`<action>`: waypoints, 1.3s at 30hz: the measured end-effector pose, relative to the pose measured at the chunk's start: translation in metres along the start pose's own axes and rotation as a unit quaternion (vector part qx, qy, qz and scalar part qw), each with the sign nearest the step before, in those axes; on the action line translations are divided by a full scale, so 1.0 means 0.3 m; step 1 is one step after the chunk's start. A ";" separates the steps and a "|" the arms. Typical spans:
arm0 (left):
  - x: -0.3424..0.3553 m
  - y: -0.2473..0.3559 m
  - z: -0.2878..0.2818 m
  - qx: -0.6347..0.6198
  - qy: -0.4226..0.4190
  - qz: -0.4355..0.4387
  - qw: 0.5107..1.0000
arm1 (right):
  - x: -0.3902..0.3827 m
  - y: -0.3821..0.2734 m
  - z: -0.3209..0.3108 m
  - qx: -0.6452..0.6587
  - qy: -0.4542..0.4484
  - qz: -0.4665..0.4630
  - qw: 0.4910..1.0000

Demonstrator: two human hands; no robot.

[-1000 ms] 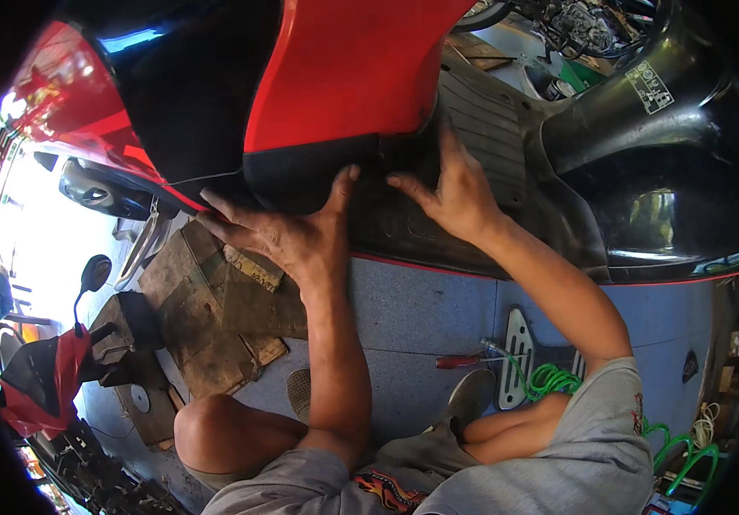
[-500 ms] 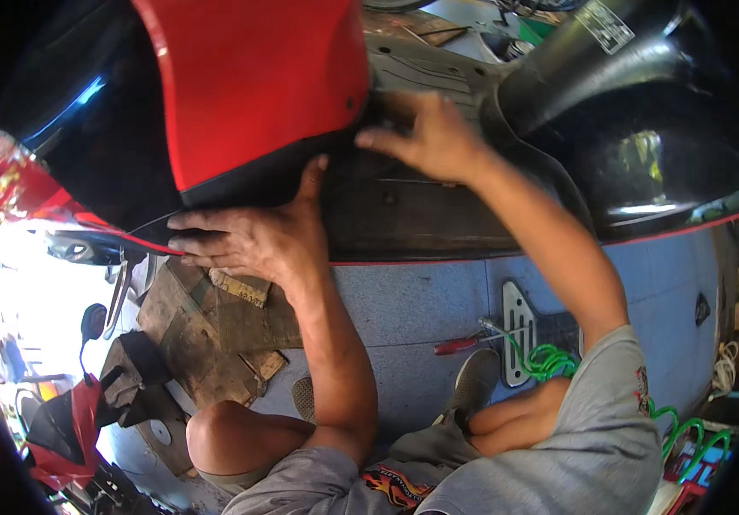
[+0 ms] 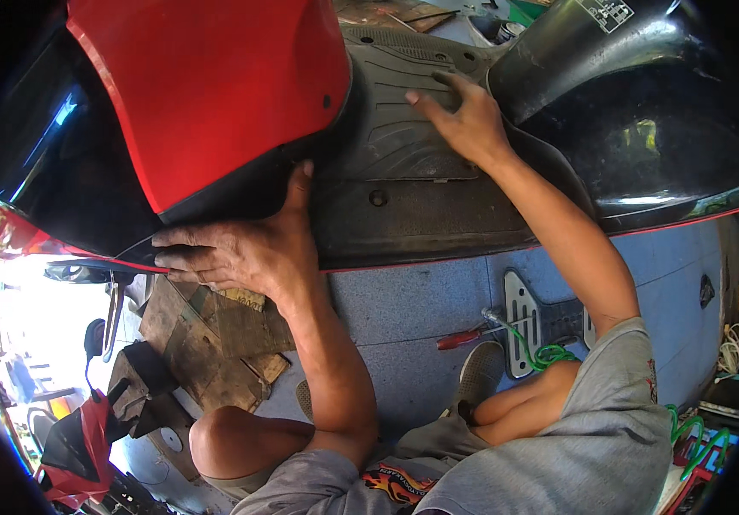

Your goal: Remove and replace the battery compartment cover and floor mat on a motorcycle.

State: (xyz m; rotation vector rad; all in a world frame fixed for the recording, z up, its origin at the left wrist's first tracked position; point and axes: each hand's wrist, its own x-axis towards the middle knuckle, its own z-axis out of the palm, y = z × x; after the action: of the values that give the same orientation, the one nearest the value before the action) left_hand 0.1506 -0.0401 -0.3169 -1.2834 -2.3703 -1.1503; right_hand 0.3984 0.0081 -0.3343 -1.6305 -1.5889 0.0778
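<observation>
A scooter's red body panel (image 3: 232,94) fills the upper left, with a black lower edge. My left hand (image 3: 241,253) rests against the black lower trim under that panel, fingers stretched left and thumb pointing up. Above the ribbed grey floorboard (image 3: 386,94), my right hand (image 3: 468,120) holds nothing, its thumb and fingers apart. Whether its fingertips touch the floorboard I cannot tell. Right of that hand rises the black seat-side body (image 3: 592,77). A dark side strip (image 3: 429,215) with a round hole runs along the floorboard's near side.
On the blue floor lie a red-handled screwdriver (image 3: 459,340), a metal pedal plate (image 3: 519,322) and a coiled green hose (image 3: 549,354). Wooden boards (image 3: 206,335) cover the floor at left. Another red scooter (image 3: 78,446) stands at lower left.
My right hand has moved right, off the red panel's edge and over the floorboard. My left hand stays on the trim. The view has shifted slightly, showing more floorboard.
</observation>
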 end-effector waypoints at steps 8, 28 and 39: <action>-0.007 0.049 -0.022 0.017 -0.024 -0.020 0.999 | 0.041 0.045 0.004 0.176 0.114 0.037 0.977; -0.013 0.036 -0.004 0.041 0.026 0.014 0.999 | -0.234 -0.069 -0.172 -0.182 -0.070 -0.310 0.930; -0.014 0.045 -0.008 0.027 0.019 -0.002 0.999 | -0.217 -0.066 -0.176 -0.196 -0.097 -0.313 0.924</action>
State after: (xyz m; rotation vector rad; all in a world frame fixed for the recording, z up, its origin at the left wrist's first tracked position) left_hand 0.1633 -0.0402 -0.3103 -1.2288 -2.3625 -1.0927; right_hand 0.3999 -0.0768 -0.3203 -1.3404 -2.3260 -0.4552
